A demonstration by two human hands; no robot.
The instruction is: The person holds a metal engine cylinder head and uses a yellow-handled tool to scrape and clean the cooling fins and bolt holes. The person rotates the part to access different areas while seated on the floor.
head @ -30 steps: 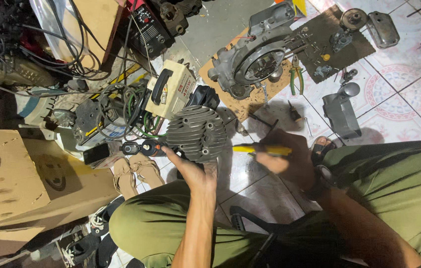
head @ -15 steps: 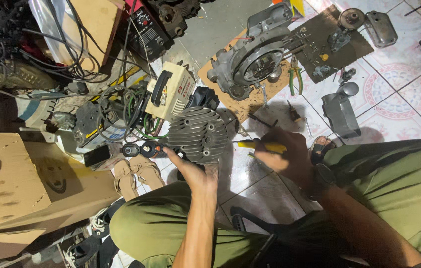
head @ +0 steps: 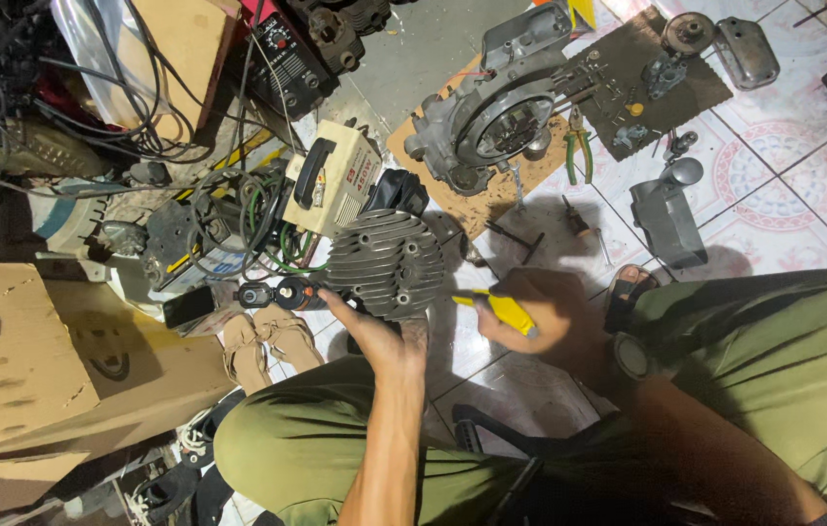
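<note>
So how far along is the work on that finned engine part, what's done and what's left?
Done: the engine is apart, with the crankcase and small parts lying on boards. In hand: the left hand steadies the finned cylinder head on the tiled floor, while the right hand points a yellow-handled screwdriver at its edge. Left: nothing looks reassembled yet.

Grey finned cylinder head (head: 386, 261) stands tilted on the tiled floor, fins up; yellow-handled screwdriver (head: 501, 307) lies slanted, tip at its right edge
</note>
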